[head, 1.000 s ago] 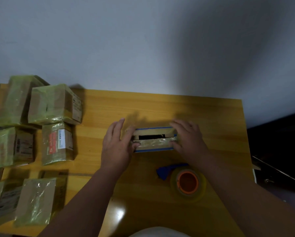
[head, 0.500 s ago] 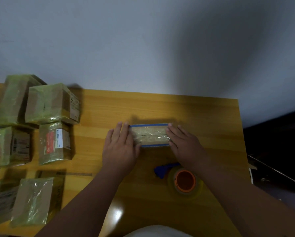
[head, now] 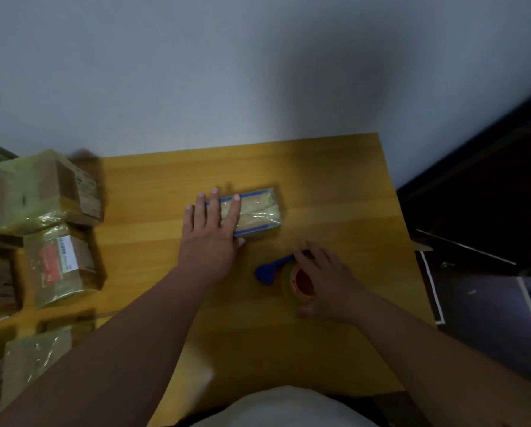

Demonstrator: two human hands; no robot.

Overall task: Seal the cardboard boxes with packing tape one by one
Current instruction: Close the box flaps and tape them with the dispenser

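A small flat cardboard box with blue edges (head: pixel 252 212) is lying near the middle of the yellow wooden table (head: pixel 335 192), and clear tape is already glinting across its top, so by my judgement this box is partly sealed and more strips are probably coming. The left hand (head: pixel 210 232) is lying spread and flat, its straight fingers pressing on the left end of the box and holding it in place. The right hand (head: pixel 326 282) is reaching over the roll of packing tape with an orange core and a blue-handled dispenser (head: pixel 292 277), which is sitting just in front of the box; its fingers are loosely curved over the roll, and whether they are gripping it yet I cannot tell, since the hand is blurred.

Counting: one box is being worked on, and one tape roll is showing. At the left edge of the table, tape-wrapped brown cardboard boxes (head: pixel 39 192) are sitting in a cluster, looking finished; at least five are showing, though some are cut off by the frame, so the exact number is uncertain. No unsealed boxes are showing.
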